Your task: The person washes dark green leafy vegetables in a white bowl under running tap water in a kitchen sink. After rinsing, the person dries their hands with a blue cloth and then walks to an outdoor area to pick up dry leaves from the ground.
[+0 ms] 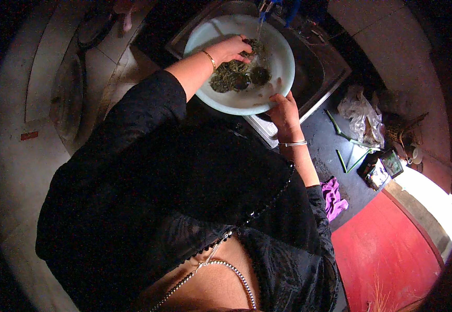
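Observation:
A pale, round plastic basin is tilted over a metal sink. In it lies a heap of dark green, wet-looking leafy matter, with dark round patches beside it. My left hand, a gold bracelet on its wrist, reaches in over the basin's left side. Its curved fingers touch the upper part of the heap; whether they grip any is hidden. My right hand, with silver bangles, holds the basin's near right rim. A thin stream of water falls into the basin from above.
Right of the sink, the dark counter bears a crumpled clear plastic bag, green stalks, a purple cloth and a small dark box-like object. A red panel stands at lower right. The sink's metal edge runs below the basin.

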Demonstrator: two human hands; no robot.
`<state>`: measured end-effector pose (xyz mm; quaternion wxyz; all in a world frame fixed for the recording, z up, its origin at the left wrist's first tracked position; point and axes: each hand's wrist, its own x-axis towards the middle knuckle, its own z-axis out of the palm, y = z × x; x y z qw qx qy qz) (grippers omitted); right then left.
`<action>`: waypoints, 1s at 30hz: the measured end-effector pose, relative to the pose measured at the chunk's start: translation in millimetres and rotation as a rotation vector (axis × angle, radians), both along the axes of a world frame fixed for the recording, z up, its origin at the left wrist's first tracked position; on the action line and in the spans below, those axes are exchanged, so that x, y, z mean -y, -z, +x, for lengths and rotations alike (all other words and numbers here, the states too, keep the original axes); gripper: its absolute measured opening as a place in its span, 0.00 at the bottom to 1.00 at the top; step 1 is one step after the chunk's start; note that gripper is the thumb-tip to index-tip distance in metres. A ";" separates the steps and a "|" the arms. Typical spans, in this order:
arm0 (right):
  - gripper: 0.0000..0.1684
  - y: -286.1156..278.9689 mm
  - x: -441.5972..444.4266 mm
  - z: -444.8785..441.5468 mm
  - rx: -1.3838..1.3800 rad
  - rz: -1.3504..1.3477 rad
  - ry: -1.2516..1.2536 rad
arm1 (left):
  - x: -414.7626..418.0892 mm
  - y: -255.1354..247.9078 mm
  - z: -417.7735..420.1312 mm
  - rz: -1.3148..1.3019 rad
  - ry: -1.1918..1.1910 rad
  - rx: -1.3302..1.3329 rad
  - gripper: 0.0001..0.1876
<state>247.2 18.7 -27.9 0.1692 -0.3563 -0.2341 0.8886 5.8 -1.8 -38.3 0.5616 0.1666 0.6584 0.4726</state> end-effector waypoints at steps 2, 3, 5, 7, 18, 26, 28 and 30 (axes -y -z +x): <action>0.31 -3.1 -0.1 -0.9 0.004 0.003 -0.006 | 1.8 2.2 -7.2 0.030 0.010 0.190 0.21; 0.31 -6.9 0.0 -1.1 0.018 0.003 -0.002 | 1.5 -1.4 -5.0 0.039 0.002 0.220 0.20; 0.30 -11.7 0.9 -0.6 0.040 0.004 0.003 | 0.6 -8.7 -0.7 0.054 -0.014 0.280 0.18; 0.29 -14.6 2.5 -1.0 0.051 0.006 -0.003 | -0.1 -5.8 0.3 0.122 -0.088 0.480 0.14; 0.27 -10.6 3.9 -4.1 0.039 0.017 -0.013 | 0.9 4.7 8.6 0.187 -0.415 0.572 0.11; 0.28 -10.8 4.8 -4.2 0.026 0.007 -0.026 | 9.5 8.2 1.3 0.357 -0.324 0.723 0.11; 0.28 -12.6 4.2 -3.8 0.044 0.006 -0.007 | 5.5 -2.1 8.4 0.335 -0.347 0.822 0.09; 0.29 -10.5 1.8 -2.1 0.062 0.009 -0.031 | 1.2 -5.8 12.9 0.286 -0.385 0.821 0.08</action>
